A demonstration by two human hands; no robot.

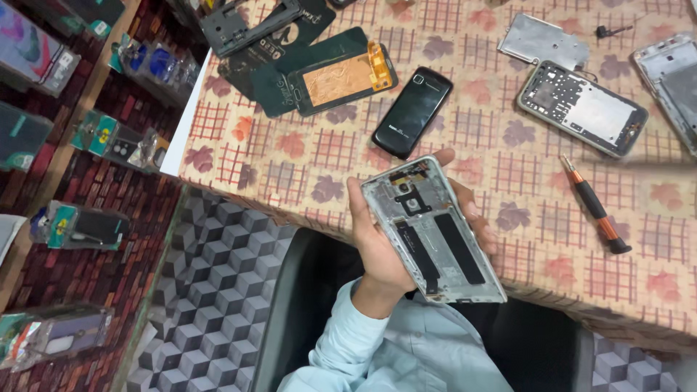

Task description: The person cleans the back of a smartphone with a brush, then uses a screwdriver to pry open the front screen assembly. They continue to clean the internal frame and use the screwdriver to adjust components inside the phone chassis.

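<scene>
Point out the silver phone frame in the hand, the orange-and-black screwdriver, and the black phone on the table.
Silver phone frame (pixel 435 232), head view: middle of its inner face.
Orange-and-black screwdriver (pixel 595 206), head view: mid-handle.
Black phone (pixel 412 112), head view: centre of its glossy face.

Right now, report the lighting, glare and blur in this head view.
Head view: even, soft light; faint sheen on the black phone; the silver phone frame in the left hand is sharp; the right-edge frame and packaged items at left look smeared.
</scene>
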